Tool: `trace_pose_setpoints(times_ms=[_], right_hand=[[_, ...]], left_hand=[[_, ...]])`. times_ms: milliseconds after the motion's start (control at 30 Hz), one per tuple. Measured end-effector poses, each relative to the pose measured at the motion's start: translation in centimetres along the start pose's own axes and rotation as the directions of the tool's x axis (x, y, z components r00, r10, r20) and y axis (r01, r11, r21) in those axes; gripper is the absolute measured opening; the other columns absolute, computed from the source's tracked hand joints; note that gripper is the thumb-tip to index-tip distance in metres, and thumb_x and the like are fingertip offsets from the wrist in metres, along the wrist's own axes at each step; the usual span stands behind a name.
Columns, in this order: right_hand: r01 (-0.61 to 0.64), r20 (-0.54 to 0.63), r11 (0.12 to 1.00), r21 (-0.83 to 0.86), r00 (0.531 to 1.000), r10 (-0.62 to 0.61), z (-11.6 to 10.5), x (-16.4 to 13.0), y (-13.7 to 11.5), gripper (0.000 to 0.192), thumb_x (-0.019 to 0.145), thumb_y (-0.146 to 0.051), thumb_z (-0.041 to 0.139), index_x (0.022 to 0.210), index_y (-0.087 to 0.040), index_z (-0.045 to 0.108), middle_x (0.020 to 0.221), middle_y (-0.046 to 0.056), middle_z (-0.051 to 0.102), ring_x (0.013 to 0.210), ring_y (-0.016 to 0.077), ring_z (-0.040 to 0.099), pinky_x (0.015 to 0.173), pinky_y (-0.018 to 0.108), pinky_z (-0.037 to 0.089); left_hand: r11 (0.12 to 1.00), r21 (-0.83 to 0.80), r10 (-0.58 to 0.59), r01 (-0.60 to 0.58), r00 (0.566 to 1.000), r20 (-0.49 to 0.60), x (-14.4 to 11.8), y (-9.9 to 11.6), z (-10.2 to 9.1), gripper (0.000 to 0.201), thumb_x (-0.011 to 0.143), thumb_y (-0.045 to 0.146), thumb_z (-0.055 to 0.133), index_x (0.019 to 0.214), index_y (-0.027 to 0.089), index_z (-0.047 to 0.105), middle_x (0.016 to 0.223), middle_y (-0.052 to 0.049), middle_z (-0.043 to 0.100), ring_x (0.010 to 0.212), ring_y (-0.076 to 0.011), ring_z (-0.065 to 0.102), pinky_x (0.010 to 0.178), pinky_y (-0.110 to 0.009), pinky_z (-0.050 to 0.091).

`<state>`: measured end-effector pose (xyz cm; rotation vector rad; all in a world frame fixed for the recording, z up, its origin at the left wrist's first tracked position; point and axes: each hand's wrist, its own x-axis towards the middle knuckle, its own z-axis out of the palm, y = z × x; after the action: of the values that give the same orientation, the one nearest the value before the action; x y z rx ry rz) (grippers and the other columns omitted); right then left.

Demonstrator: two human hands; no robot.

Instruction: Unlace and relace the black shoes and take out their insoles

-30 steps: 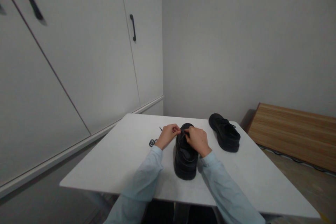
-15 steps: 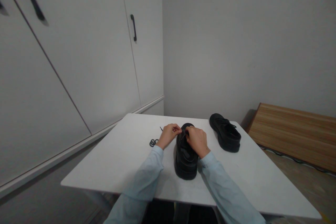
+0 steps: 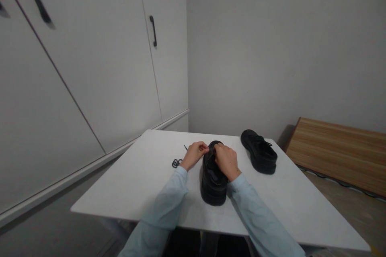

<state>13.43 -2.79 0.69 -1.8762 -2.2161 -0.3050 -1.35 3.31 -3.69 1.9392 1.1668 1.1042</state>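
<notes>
The black shoe (image 3: 213, 176) stands on the white desk (image 3: 144, 184) right in front of the person, heel toward them and toe pointing away, and both hands meet over its far end. The left hand (image 3: 194, 153) has its fingertips pinched together at the shoe's upper edge, and the right hand (image 3: 226, 160) lies over the tongue with thumb and forefinger closed beside them. Each grip looks clamped on something thin and dark, most likely a shoelace, though the strand between the fingers is too fine to make out for certain.

Set against the views of a second and half a second ago, very little has shifted. The two hands have crept a touch farther toward the toe and drawn closer together, and the shoe has not moved on the desk. From where I stand that reads as small, fiddly finger work in one spot rather than any carrying or lifting.

Just left of the left hand, a loose black lace (image 3: 176, 163) lies curled on the desk, one end trailing away from it. The second black shoe (image 3: 259, 152) sits well apart to the right, near the far corner, its laces in place. White cupboard doors (image 3: 90, 68) fill the left side, and a wooden board (image 3: 337, 148) lies low on the right.
</notes>
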Motion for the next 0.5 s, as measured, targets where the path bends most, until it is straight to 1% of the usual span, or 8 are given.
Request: trace_pose_setpoints(times_ms=[167,300,433,500], right_hand=[[0.020,0.001,1.000,0.000,1.000,-0.020,0.00,0.03,0.00,0.017,0.088,-0.012,0.046,0.094,-0.017,0.061,0.102,0.009,0.064,0.090,0.0192,0.063,0.063,0.025,0.041],[0.020,-0.014,0.999,0.027,1.000,-0.019,0.16,-0.04,0.15,0.016,0.087,-0.012,0.047,0.094,-0.018,0.060,0.103,0.008,0.063,0.091,0.0190,0.062,0.065,0.026,0.040],[-0.028,-0.076,0.996,0.087,0.997,0.035,0.36,-0.37,0.35,0.012,0.090,-0.020,0.048,0.098,-0.019,0.057,0.103,0.007,0.062,0.091,0.0181,0.061,0.064,0.025,0.039],[-0.052,-0.100,0.992,0.117,0.993,0.064,0.43,-0.57,0.45,0.012,0.092,-0.022,0.046,0.099,-0.020,0.056,0.103,0.006,0.061,0.088,0.0172,0.061,0.062,0.025,0.037]], left_hand=[[1.000,-0.030,-0.009,0.009,1.000,0.002,-0.03,-0.05,-0.01,0.008,0.073,0.022,0.065,0.072,0.014,0.067,0.069,-0.002,0.068,0.068,-0.0136,0.061,0.072,-0.026,0.048],[0.999,-0.040,-0.028,0.028,1.000,0.004,-0.02,0.01,0.15,0.008,0.074,0.023,0.064,0.076,0.015,0.067,0.072,-0.003,0.068,0.069,-0.0137,0.062,0.071,-0.025,0.050],[0.998,-0.058,0.023,-0.028,0.997,-0.073,0.14,0.36,0.53,0.016,0.080,0.027,0.060,0.091,0.017,0.067,0.090,-0.005,0.070,0.083,-0.0153,0.065,0.080,-0.027,0.051],[0.994,-0.097,0.048,-0.055,0.996,-0.077,0.16,0.75,0.77,0.022,0.084,0.030,0.055,0.096,0.017,0.067,0.099,-0.007,0.070,0.092,-0.0166,0.065,0.084,-0.028,0.050]])
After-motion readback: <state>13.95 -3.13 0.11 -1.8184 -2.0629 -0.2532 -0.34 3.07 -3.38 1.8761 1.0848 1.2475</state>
